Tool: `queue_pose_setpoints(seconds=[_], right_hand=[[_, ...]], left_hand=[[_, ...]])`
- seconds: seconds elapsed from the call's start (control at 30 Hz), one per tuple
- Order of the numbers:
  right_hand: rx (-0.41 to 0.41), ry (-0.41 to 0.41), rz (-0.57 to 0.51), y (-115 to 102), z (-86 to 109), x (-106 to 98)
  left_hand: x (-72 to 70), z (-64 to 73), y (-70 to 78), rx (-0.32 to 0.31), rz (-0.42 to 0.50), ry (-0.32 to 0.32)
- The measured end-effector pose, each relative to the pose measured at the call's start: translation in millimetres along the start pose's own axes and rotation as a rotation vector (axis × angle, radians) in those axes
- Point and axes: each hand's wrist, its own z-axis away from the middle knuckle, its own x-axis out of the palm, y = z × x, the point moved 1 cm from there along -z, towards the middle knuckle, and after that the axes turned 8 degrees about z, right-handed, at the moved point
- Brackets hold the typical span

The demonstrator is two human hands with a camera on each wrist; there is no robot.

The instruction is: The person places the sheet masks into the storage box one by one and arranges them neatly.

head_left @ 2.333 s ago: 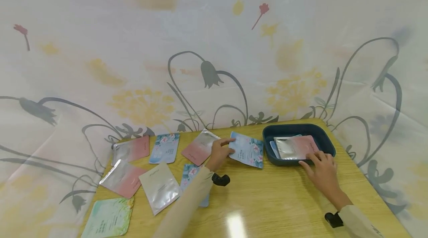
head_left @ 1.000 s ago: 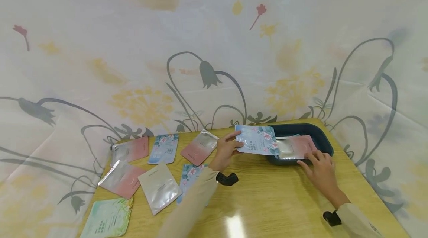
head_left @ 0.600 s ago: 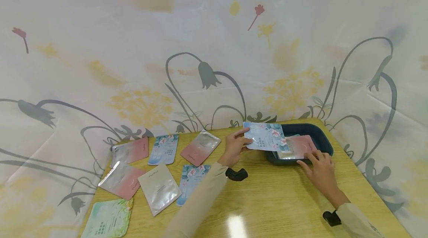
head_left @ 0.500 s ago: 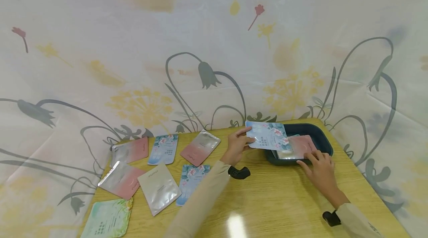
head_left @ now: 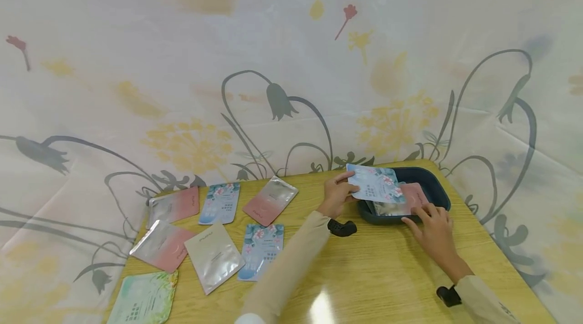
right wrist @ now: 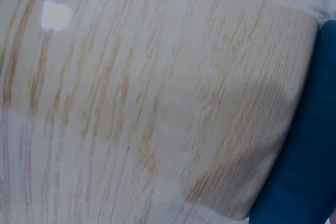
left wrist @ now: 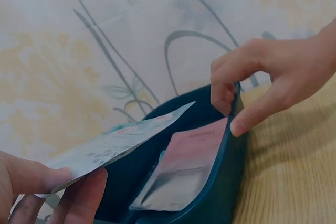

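My left hand (head_left: pixel 336 195) pinches the left edge of a blue floral face mask packet (head_left: pixel 374 183). This packet hangs tilted over the left part of a dark blue plastic bin (head_left: pixel 387 220). In the left wrist view, the thumb lies on top of the packet (left wrist: pixel 123 142) with fingers beneath. A pink and silver mask packet (left wrist: pixel 184 169) lies inside the bin, with another partly hidden under it. My right hand (head_left: pixel 434 233) grips the bin's near rim, thumb outside and fingers over the inside. The right wrist view catches only the bin's wall (right wrist: pixel 299 166) and the table.
Several more packets lie at the left of the wooden table (head_left: pixel 364 273): pink ones (head_left: pixel 272 201), blue floral ones (head_left: pixel 261 250), a cream one (head_left: pixel 215 257) and a green one (head_left: pixel 144 297). A patterned curtain (head_left: pixel 191 61) hangs behind the table's far edge.
My left hand has lifted the blue floral packet off the table and carried it right, over the bin. The right hand has stayed at the bin's rim.
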Motion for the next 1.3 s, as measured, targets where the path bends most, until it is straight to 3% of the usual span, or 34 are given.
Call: queue_pose_setpoints(seconds=[0.27,0.77,1.03,1.3], right_hand=[[-0.012,-0.001,0.007,1,0.2,1],[-0.031,0.042,0.016,-3,-0.7,-1],[-0.037,0.032,0.020,-3,-2.2,1],[-0.010,-0.003,0.009,-2,-0.8,-3]], left_hand=[[19.3,-8.3,-10.5,0.012,-0.028,0.024],[48.8,-4.5,-35.2,0.052,-0.114,0.060],[51.1,-8.9,-49.9,0.175,-0.309,0.040],[53.7,-13.2,-59.3,0.206,-0.673,0.078]])
